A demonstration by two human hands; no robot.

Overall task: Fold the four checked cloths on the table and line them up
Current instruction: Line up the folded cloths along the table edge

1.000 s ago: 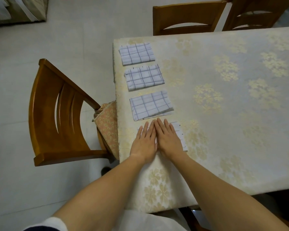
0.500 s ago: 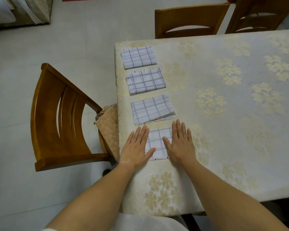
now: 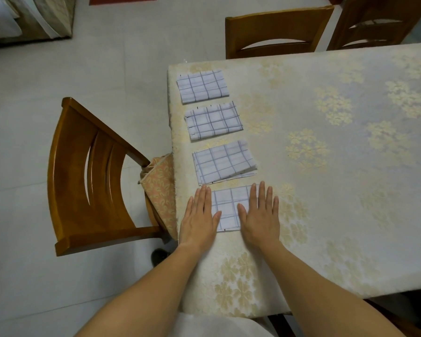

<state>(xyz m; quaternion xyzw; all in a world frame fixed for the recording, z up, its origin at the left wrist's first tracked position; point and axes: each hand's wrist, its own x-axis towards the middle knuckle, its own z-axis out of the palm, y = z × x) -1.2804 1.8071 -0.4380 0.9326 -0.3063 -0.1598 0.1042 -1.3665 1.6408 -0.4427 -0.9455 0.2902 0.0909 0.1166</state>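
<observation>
Several folded white cloths with blue checks lie in a column along the table's left edge. The farthest cloth is near the corner, then the second cloth, then the third cloth with its layers slightly fanned. The nearest cloth lies flat between my hands. My left hand presses flat on its left side, fingers straight. My right hand presses flat on its right side, covering that edge.
The table has a cream cloth with gold flowers. A wooden chair with a patterned cushion stands close to the table's left edge. Two more wooden chairs stand at the far side. Grey floor lies to the left.
My hands were together on the middle of the nearest cloth. They have slid apart to its left and right sides, uncovering its centre.
</observation>
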